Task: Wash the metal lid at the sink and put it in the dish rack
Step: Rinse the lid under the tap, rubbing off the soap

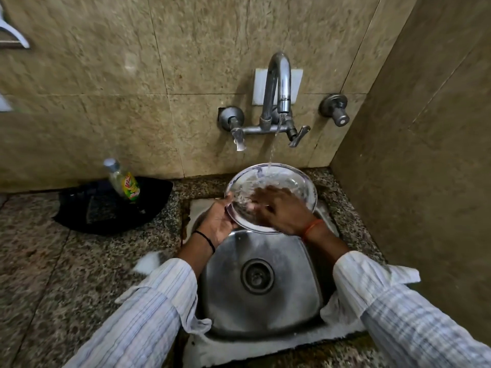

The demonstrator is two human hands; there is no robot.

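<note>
Over the steel sink (265, 309), seen from the head camera, the metal lid (279, 179) is held tilted under the tap (277, 83), and a thin stream of water (273, 144) falls on its upper rim. The left hand (216, 224) holds the lid by its left edge, with the fingers closed around the rim. The right hand (279, 208) lies flat on the inner face of the lid, the fingers spread open and touching the wet surface. Both arms wear striped sleeves (148, 301), and each wrist has a thin band. On the speckled counter (53, 261) to the left of the sink stands a black tray (111, 205), and a bottle with a yellow and green label (123, 180) leans in it.
</note>
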